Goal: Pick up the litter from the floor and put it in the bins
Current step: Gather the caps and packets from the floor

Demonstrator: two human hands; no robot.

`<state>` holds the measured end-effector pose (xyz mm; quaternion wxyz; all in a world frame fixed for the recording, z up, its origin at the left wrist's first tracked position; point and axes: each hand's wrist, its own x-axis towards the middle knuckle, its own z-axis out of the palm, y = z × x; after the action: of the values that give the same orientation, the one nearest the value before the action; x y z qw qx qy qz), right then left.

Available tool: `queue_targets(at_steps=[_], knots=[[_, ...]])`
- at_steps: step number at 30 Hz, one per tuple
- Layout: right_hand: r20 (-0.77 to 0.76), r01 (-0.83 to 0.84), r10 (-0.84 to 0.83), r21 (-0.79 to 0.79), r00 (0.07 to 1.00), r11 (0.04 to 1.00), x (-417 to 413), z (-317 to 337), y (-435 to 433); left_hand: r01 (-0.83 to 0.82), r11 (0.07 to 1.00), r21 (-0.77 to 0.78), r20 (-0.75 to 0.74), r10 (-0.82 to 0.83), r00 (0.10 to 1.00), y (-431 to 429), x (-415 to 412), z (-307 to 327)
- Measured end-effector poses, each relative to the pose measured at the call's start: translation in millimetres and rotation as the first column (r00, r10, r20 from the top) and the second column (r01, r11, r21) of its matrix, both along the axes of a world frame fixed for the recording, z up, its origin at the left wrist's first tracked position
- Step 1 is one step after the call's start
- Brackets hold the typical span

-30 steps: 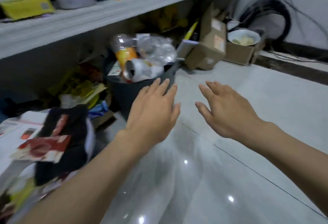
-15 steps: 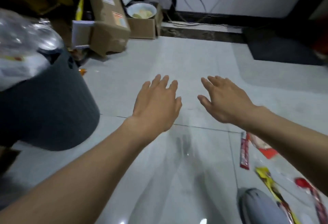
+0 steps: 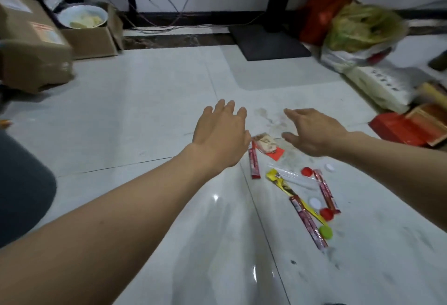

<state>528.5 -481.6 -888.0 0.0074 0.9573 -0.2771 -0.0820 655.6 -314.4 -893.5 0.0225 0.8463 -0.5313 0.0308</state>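
**Litter lying between two empty hands**

Over at the far left, a dark grey bin is showing only its curved side at the frame edge. Behind it a closed cardboard box is sitting on the floor, and just beside that an open carton is holding a white bowl with something pale in it. Loose cables are trailing along the skirting.

Moving toward the middle, the left hand is hovering palm down, fingers straight and slightly spread, gripping nothing. Just right of it a short red sachet and a pale snack wrapper are lying on the tiles, in the gap between the hands. The right hand is reaching in from the right, fingers loosely parted and thumb out, also holding nothing.

Nearer the viewer, more litter is scattered: a yellow sachet, two long red sachets, red caps, a white cap and a green cap. Nothing is lying over any of it.

Further right, a black stand base is sitting by the wall, then a bag of leafy greens and flat red packets.

The floor is glossy pale tile, catching ceiling lights, with a smudged stain beyond the fingertips.
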Motion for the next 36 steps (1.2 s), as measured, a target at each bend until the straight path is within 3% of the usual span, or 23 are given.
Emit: queue_targets(at_steps=[9, 16, 26, 36], knots=[[-0.019, 0.248, -0.247, 0.083, 0.969, 0.965, -113, -61, -62, 0.149, 0.989, 0.000, -0.066, -0.148, 0.987, -103, -71, -53], [-0.016, 0.308, -0.313, 0.219, 0.950, 0.926, -141, -127, -80, 0.097, 0.995, 0.009, -0.230, -0.092, 0.969, -127, -96, -121], [0.060, 0.303, -0.351, 0.382, 0.935, 0.873, -110, -181, -107, 0.092, 0.994, 0.054, -0.278, -0.074, 0.958, -143, -75, -183], [0.084, 0.216, -0.268, 0.387, 0.960, 0.896, -65, -219, -123, 0.014, 0.997, 0.069, -0.318, 0.009, 0.948, -141, -52, -210]])
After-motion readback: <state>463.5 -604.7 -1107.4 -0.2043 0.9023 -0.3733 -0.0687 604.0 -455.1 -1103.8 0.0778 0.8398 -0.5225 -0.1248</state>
